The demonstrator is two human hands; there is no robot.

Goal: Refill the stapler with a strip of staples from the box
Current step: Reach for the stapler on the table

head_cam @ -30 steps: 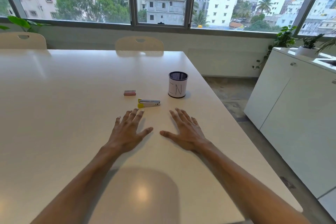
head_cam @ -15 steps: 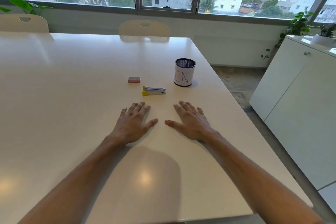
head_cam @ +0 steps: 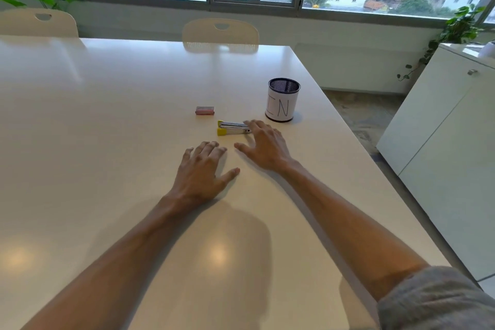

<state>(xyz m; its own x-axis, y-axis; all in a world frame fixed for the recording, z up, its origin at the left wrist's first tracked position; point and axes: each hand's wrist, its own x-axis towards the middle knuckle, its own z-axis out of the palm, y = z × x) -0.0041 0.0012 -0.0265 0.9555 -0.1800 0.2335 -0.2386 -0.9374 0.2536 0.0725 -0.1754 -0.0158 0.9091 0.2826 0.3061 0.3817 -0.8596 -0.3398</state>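
Observation:
A small silver stapler [head_cam: 232, 128] with yellow ends lies on its side on the white table [head_cam: 107, 128]. Behind it to the left sits a small pink staple box [head_cam: 205, 110], closed. My right hand [head_cam: 263, 146] reaches forward with fingers spread, and its fingertips touch the stapler's right end without gripping it. My left hand [head_cam: 202, 170] lies flat on the table, fingers apart, a little nearer than the stapler and holding nothing.
A mesh pen cup [head_cam: 282, 100] with a white label marked "IN" stands just right of the stapler. The table's right edge runs close by, with a white cabinet [head_cam: 442, 155] beyond it. Two chairs [head_cam: 221, 32] stand at the far side.
My right hand has slid forward from beside the left hand until its fingertips reach the stapler's right end. The left hand stays flat. The camera has tilted down.

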